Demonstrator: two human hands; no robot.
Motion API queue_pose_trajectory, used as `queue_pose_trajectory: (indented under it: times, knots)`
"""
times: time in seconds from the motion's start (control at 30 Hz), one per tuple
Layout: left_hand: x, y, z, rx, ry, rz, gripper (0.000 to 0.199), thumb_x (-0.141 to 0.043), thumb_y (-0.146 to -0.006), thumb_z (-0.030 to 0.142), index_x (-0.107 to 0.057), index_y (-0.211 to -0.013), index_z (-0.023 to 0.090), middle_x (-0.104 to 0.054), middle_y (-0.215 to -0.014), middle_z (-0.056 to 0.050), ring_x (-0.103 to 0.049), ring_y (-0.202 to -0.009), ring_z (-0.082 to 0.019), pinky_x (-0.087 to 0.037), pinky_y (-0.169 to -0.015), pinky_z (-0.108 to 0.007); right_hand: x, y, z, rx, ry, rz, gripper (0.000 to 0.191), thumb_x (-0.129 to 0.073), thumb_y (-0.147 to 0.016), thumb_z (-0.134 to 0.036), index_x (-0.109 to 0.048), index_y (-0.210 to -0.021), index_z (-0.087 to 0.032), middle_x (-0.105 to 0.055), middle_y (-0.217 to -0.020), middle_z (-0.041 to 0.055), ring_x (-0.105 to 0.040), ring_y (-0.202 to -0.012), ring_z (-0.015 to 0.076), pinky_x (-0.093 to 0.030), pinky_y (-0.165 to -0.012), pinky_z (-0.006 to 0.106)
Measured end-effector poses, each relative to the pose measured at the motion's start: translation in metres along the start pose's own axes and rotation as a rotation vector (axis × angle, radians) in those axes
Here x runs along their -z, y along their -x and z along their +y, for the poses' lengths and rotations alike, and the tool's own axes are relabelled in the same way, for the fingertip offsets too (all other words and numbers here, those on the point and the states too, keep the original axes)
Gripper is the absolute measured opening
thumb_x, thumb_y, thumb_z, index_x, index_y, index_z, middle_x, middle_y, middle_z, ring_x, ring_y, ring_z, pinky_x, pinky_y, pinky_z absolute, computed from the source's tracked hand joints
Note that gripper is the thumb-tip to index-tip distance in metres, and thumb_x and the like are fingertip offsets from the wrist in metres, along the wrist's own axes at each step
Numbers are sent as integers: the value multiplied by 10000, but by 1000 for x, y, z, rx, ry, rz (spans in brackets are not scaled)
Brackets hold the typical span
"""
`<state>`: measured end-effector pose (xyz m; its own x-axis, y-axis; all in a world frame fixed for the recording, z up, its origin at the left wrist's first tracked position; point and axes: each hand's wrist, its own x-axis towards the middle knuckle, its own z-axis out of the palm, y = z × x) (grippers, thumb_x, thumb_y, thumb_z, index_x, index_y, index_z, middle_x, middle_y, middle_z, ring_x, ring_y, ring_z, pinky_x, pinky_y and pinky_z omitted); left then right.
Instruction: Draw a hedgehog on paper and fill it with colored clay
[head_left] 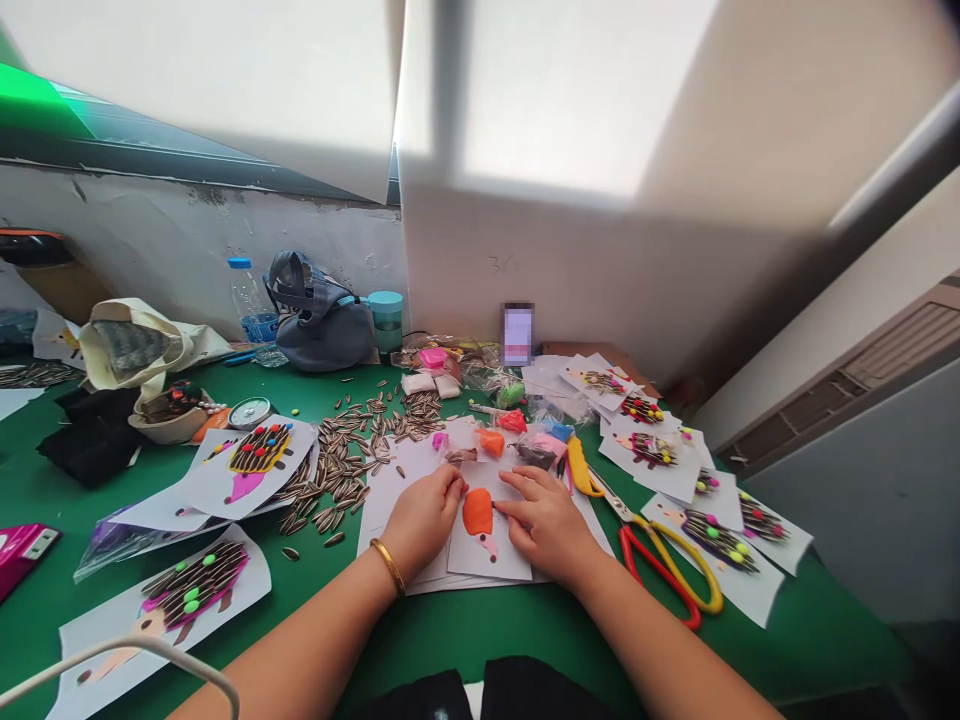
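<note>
A white card (516, 566) lies in front of me on a stack of paper. On it is a hedgehog shape with an orange clay body (477, 511) and a pink clay snout (488, 543) with small dark dots. My left hand (426, 512), with a gold bangle at the wrist, is at the card's left edge beside the orange clay. Its thumb and fingertips are pressed together, and what they hold, if anything, is hidden. My right hand (541, 515) rests on the card's right side with fingers spread. Its index fingertip meets a small dark bit at the orange clay's edge.
Striped sunflower seeds (345, 460) lie heaped on the left. Bagged clay lumps (491, 442) sit beyond the card. Scissors (667, 560) with red and yellow handles and a yellow cutter (581, 465) lie right. Seed-covered hedgehog cards (739, 590) flank both sides. A phone (517, 335) stands behind.
</note>
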<state>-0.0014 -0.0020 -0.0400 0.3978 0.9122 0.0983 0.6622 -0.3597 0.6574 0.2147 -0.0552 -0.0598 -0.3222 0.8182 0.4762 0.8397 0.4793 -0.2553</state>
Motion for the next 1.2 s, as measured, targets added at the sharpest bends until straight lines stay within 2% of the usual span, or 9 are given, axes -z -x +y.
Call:
queue_pose_trajectory:
  times: [0.13,0.37,0.47,0.6,0.77,0.87,0.97,1.03,1.2]
  knots:
    - [-1,-1,-3,-26,37,30,215,-417,-952,300,-607,-881,229,-715,-875,-23,-657,-804,-187,-464,-693,-288,4,-2,0,-16,-65,54,330,-574,-796,-98,-751,-1026,-256,-667,-1228,55,-524,-1168,286,-469,-980,487]
    - [-5,-3,-4,-224,215,139,168,-546,-882,225,-706,-935,230,-691,-929,-41,-635,-904,-183,-502,-838,-325,10,-8,-4,4,-173,158,316,-561,-869,-127,-690,-1130,-250,-696,-1115,61,-555,-1081,249,-494,-932,454]
    - [-8,1,1,-184,332,129,211,-569,-851,196,-667,-1034,233,-698,-928,-30,-648,-870,-172,-520,-817,-321,9,-11,-10,46,-219,192,319,-581,-889,-149,-658,-1181,-252,-699,-1087,58,-561,-1044,234,-493,-916,440]
    - [-12,9,8,-98,526,-12,419,-582,-858,233,-508,-1270,223,-725,-903,-20,-676,-835,-168,-533,-779,-308,7,-12,-16,108,-291,201,300,-627,-900,-223,-650,-1197,-260,-697,-1046,58,-562,-1006,231,-492,-878,423]
    - [-13,13,12,-121,604,-184,474,-542,-909,313,-446,-1363,220,-741,-900,-25,-698,-787,-172,-539,-790,-324,7,-12,-18,112,-329,200,137,-619,-911,-259,-713,-1011,-255,-697,-913,48,-579,-934,224,-489,-835,404]
    - [-9,11,10,-145,526,-150,441,-461,-951,310,-428,-1383,225,-734,-932,-31,-694,-880,-181,-534,-845,-346,8,-12,-11,30,-300,196,133,-594,-926,-273,-721,-950,-244,-685,-865,52,-584,-888,219,-491,-805,390]
    - [-2,6,3,-180,254,33,357,-447,-945,257,-526,-1292,229,-713,-1071,-59,-644,-1044,-209,-481,-960,-396,6,-12,-1,-76,-214,202,168,-553,-940,-250,-719,-950,-234,-688,-841,58,-593,-855,220,-491,-778,382]
    - [0,2,-2,-209,59,88,289,-462,-927,222,-609,-1176,220,-705,-1087,-72,-632,-1043,-230,-485,-939,-406,2,-12,6,-111,-161,185,187,-528,-935,-201,-712,-963,-224,-700,-863,62,-602,-863,222,-490,-782,380]
    - [-2,-2,-5,-298,-178,17,242,-470,-905,150,-659,-1051,193,-707,-1006,-90,-636,-973,-235,-495,-884,-382,-7,-11,11,-123,-71,78,173,-558,-898,-132,-707,-928,-215,-704,-872,54,-597,-871,220,-467,-798,364]
